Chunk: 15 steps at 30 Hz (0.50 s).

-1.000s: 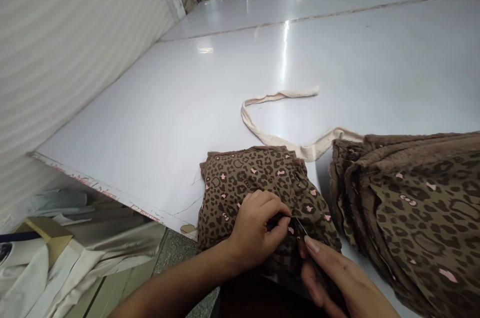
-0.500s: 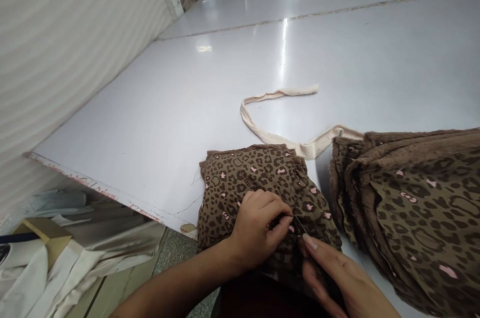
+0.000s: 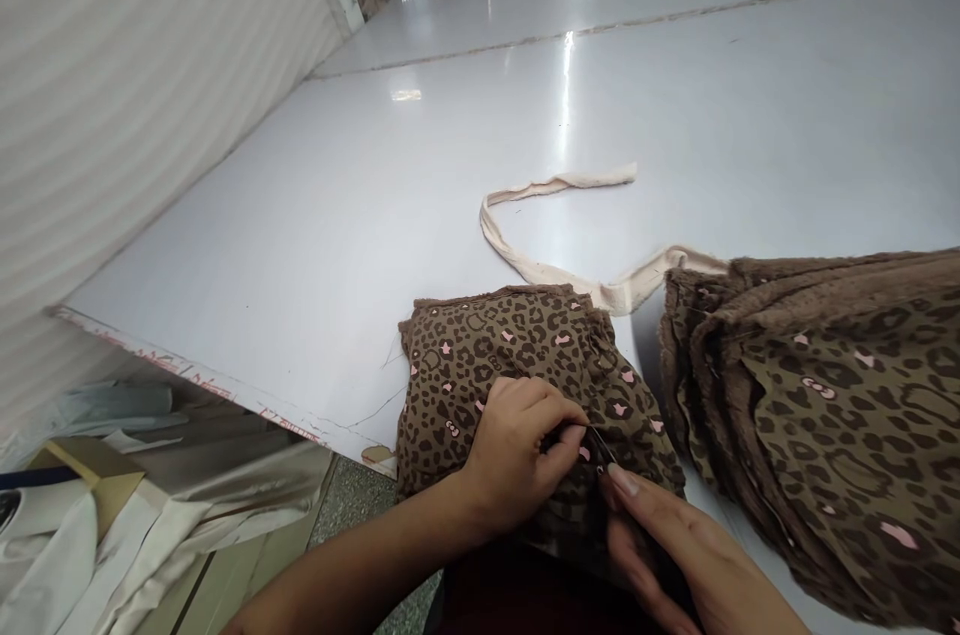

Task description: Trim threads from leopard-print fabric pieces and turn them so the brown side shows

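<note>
A stack of brown leopard-print fabric pieces [image 3: 499, 345] with pink patches and a fuzzy brown underside lies at the table's near edge. My left hand [image 3: 521, 450] rests on it, closed, with thumb and forefinger pinching the fabric; any thread between them is too small to make out. Close to those fingertips is a slim pointed metal tool [image 3: 602, 445], gripped in my right hand [image 3: 675, 535]. Its tip meets the cloth by the left thumb, while its lower part is hidden by my fingers.
The white table [image 3: 315, 235] has a seam across its far part. A cream fabric strip [image 3: 540, 270] curls behind the stack. To the right lies a larger pile of the same fabric [image 3: 840, 415]. White sheeting [image 3: 150, 65] rises at left, above pale cloth [image 3: 172, 515] below the table edge.
Both hands stay in nearly the same place. The right hand and tool tip have shifted very slightly at the left fingertips; the view has tilted a touch.
</note>
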Each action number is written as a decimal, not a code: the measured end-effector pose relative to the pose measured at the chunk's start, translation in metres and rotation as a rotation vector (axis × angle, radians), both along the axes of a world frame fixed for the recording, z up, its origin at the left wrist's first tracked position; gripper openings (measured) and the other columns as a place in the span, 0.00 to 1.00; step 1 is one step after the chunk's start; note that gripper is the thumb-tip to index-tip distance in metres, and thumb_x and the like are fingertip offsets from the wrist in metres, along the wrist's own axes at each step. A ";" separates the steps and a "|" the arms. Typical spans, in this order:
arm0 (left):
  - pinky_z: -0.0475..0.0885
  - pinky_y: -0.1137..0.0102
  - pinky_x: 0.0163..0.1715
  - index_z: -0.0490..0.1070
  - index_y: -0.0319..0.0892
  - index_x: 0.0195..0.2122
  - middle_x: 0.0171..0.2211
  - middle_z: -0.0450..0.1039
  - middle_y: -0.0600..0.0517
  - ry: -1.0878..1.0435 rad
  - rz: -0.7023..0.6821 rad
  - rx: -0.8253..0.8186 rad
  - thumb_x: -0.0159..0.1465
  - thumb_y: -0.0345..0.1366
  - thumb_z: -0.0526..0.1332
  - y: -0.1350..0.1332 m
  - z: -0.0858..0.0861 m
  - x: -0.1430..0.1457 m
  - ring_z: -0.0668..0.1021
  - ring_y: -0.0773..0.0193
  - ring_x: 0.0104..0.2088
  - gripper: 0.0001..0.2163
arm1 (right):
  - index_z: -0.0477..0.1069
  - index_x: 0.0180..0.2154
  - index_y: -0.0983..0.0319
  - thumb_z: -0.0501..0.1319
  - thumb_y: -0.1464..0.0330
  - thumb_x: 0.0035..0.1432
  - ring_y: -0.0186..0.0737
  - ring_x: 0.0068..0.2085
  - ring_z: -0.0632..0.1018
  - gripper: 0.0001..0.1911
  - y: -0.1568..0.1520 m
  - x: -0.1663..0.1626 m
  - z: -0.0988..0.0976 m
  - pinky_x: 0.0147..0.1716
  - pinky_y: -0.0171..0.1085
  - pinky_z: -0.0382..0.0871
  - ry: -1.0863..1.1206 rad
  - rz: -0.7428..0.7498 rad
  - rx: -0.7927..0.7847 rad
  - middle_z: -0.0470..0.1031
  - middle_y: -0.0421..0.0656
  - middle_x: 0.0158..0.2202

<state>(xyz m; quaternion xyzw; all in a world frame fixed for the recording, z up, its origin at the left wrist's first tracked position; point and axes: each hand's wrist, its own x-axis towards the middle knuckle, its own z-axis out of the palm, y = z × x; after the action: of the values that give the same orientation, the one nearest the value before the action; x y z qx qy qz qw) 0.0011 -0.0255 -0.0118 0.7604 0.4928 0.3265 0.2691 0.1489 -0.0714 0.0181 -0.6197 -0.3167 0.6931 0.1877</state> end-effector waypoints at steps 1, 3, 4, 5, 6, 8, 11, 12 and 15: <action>0.63 0.67 0.38 0.71 0.42 0.31 0.29 0.72 0.53 0.002 -0.003 0.003 0.60 0.30 0.57 0.000 0.000 0.000 0.73 0.66 0.33 0.04 | 0.62 0.16 0.60 0.51 0.46 0.53 0.29 0.15 0.55 0.27 0.000 0.000 -0.001 0.15 0.31 0.51 0.001 0.002 0.003 0.57 0.36 0.13; 0.63 0.67 0.39 0.71 0.42 0.32 0.29 0.73 0.53 0.001 -0.004 0.030 0.60 0.30 0.57 0.000 -0.001 0.000 0.73 0.67 0.34 0.04 | 0.62 0.16 0.60 0.51 0.45 0.53 0.29 0.15 0.55 0.28 0.000 -0.001 -0.003 0.14 0.31 0.50 0.007 -0.001 0.009 0.57 0.36 0.13; 0.63 0.67 0.39 0.70 0.42 0.32 0.30 0.73 0.53 0.002 -0.004 0.049 0.60 0.30 0.57 -0.001 -0.001 -0.001 0.73 0.67 0.34 0.04 | 0.62 0.16 0.60 0.50 0.45 0.53 0.29 0.14 0.55 0.28 0.000 -0.001 -0.003 0.14 0.31 0.49 0.009 0.000 0.012 0.57 0.36 0.13; 0.62 0.66 0.40 0.70 0.42 0.32 0.30 0.73 0.53 0.007 -0.006 0.067 0.60 0.30 0.57 -0.001 -0.001 -0.001 0.73 0.67 0.34 0.04 | 0.62 0.16 0.60 0.50 0.45 0.53 0.29 0.14 0.55 0.28 0.000 -0.002 -0.003 0.13 0.31 0.49 0.012 0.001 0.016 0.57 0.36 0.13; 0.62 0.66 0.41 0.70 0.42 0.32 0.30 0.73 0.53 0.015 -0.008 0.085 0.61 0.30 0.56 -0.002 -0.002 -0.001 0.73 0.67 0.34 0.04 | 0.62 0.16 0.60 0.50 0.45 0.53 0.29 0.14 0.55 0.28 0.000 -0.002 -0.003 0.13 0.31 0.49 0.012 0.001 0.020 0.57 0.36 0.12; 0.62 0.65 0.43 0.70 0.42 0.32 0.29 0.73 0.53 0.042 -0.015 0.119 0.62 0.31 0.54 -0.003 -0.002 -0.001 0.73 0.67 0.34 0.06 | 0.61 0.15 0.59 0.50 0.45 0.53 0.29 0.14 0.55 0.28 0.000 -0.002 -0.004 0.13 0.31 0.50 0.005 -0.001 0.026 0.56 0.36 0.11; 0.61 0.64 0.48 0.70 0.42 0.34 0.30 0.73 0.53 0.105 -0.020 0.180 0.63 0.31 0.53 -0.005 -0.003 -0.001 0.74 0.68 0.34 0.07 | 0.62 0.15 0.59 0.51 0.44 0.51 0.31 0.14 0.56 0.28 0.001 -0.001 -0.004 0.13 0.33 0.53 -0.006 -0.012 0.031 0.57 0.37 0.11; 0.60 0.63 0.50 0.70 0.41 0.34 0.30 0.73 0.53 0.125 -0.021 0.202 0.63 0.31 0.52 -0.006 -0.003 -0.001 0.74 0.68 0.33 0.07 | 0.63 0.15 0.58 0.53 0.43 0.49 0.31 0.13 0.56 0.28 0.001 -0.001 -0.004 0.13 0.33 0.54 -0.007 -0.016 0.037 0.58 0.37 0.11; 0.59 0.62 0.53 0.69 0.41 0.35 0.30 0.73 0.53 0.163 -0.029 0.264 0.64 0.30 0.52 -0.007 -0.003 -0.001 0.74 0.69 0.33 0.07 | 0.65 0.16 0.58 0.56 0.42 0.45 0.32 0.13 0.58 0.26 0.003 -0.001 -0.005 0.13 0.33 0.55 0.000 -0.035 0.060 0.61 0.38 0.12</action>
<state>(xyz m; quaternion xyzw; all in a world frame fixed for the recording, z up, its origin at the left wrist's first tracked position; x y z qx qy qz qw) 0.0002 -0.0325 -0.0146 0.8201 0.4549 0.3217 0.1305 0.1479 -0.0682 0.0132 -0.6191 -0.3265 0.6799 0.2186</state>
